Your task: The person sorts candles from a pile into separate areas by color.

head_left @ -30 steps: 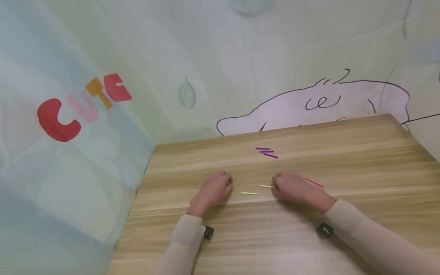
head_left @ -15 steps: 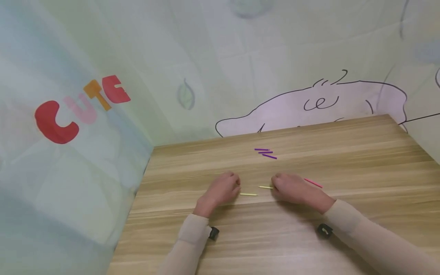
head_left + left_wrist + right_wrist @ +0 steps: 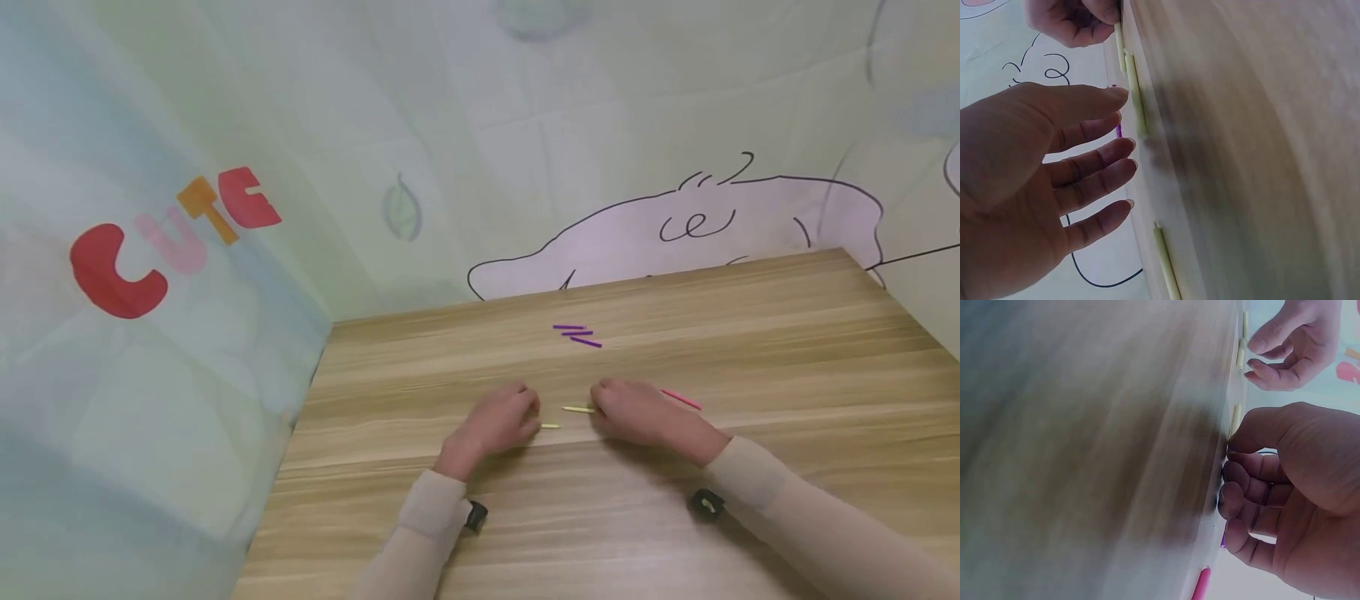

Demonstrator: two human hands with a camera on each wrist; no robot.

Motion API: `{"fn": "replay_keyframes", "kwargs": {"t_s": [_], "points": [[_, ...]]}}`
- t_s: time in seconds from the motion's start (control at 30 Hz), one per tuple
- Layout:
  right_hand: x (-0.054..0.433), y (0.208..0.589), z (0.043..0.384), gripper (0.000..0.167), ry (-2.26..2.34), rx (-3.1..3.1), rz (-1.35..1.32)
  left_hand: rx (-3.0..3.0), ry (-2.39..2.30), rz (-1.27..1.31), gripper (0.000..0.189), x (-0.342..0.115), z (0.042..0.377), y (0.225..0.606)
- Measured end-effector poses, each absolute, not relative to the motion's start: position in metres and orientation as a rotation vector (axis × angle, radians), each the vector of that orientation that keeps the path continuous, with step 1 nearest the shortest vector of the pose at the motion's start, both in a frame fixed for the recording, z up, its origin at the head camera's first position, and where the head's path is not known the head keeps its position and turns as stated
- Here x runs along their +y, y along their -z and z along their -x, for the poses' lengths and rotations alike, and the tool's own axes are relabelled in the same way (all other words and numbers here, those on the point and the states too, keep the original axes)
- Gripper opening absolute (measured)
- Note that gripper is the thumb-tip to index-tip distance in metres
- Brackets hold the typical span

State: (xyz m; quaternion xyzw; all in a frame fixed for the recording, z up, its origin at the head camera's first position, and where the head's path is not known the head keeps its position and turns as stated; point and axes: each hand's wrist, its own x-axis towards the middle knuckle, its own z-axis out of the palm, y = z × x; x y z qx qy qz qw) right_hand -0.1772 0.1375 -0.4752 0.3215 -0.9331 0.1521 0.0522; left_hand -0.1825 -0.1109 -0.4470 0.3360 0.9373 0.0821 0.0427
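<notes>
My right hand (image 3: 633, 410) pinches one end of a thin yellow candle (image 3: 577, 409) lying at the table surface. My left hand (image 3: 497, 423) hovers low with its thumb and fingers parted around a second yellow candle (image 3: 1137, 97). From the head view, that candle's near part is hidden behind the hand. A third yellow candle (image 3: 1167, 261) shows lower in the left wrist view; the left hand covers it from above. Just beyond the right wrist lies a pink candle (image 3: 681, 399), apart from the fingers.
Three purple sticks (image 3: 577, 335) lie close together near the back of the wooden table (image 3: 420, 358). A printed cloth (image 3: 420, 125) hangs behind and at the left of the table. Black devices (image 3: 707, 503) sit at both wrists.
My left hand has moved right, over the second yellow candle, and now covers part of it. The right hand stays at its candle almost unmoved.
</notes>
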Motion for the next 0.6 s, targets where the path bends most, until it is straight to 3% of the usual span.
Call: {"fn": "replay_keyframes", "kwargs": {"t_s": [0.6], "points": [[0.1361,0.4737,0.1754,0.018,-0.488,-2.834,-0.966,2.844,-0.214,-1.037,0.015,-0.1016,0.1816,0.4487]]}}
